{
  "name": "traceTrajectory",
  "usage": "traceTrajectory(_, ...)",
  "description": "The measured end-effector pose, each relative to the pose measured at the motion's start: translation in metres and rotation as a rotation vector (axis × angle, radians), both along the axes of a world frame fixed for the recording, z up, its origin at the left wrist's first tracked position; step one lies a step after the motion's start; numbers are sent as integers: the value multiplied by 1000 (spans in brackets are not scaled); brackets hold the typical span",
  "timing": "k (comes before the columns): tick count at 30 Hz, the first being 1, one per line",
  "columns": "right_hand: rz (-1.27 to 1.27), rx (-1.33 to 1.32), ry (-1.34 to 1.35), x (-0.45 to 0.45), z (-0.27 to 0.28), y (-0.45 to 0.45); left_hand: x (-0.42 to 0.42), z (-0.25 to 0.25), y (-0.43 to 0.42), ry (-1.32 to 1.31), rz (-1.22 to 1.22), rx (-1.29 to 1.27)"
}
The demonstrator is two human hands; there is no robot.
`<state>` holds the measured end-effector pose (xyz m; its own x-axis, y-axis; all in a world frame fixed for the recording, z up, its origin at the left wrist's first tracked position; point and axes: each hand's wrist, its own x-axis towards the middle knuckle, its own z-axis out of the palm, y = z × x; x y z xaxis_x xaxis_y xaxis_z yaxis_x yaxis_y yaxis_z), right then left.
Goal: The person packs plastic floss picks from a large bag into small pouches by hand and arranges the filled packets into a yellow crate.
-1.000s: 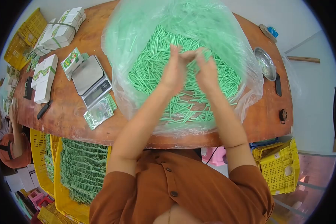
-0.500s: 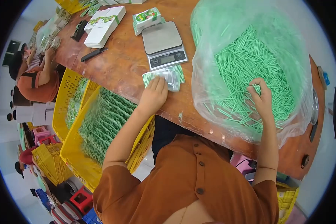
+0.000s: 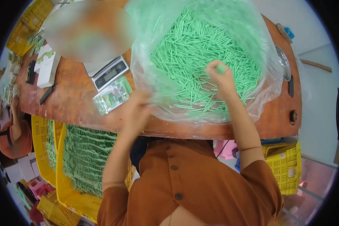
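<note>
My right hand [image 3: 221,79] is closed around a small bunch of short green sticks [image 3: 220,69] above the pile. Beneath it, many loose green sticks [image 3: 188,52] lie in a big, open clear plastic bag [image 3: 139,71]. Motion smears my left hand [image 3: 137,109], which is by the near left edge of the bag; its fingers cannot be made out. To its left, a clear and green printed packet [image 3: 113,96] lies on the table against the kitchen scale [image 3: 111,73]. A blurred oval patch hides much of the scale's plate.
White boxes [image 3: 47,67], a black cutter-like tool [image 3: 48,94] and a black holder [image 3: 31,71] sit left on the wooden table [image 3: 71,101]. Yellow crates [image 3: 60,177] of green packets stand below its front edge. A person [image 3: 15,135] sits at far left.
The view has swung right. My left hand has left the packet beside the scale and moved right toward the bag. My right hand still grips green sticks over the pile.
</note>
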<state>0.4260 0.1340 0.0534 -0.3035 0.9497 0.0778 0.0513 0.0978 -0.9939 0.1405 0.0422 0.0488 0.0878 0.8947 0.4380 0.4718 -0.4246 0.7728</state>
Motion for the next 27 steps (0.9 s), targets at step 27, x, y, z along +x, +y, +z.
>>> traceTrajectory(27,181,1095,-694,-36,60,-43,34,13,16,-463,-401,-54)
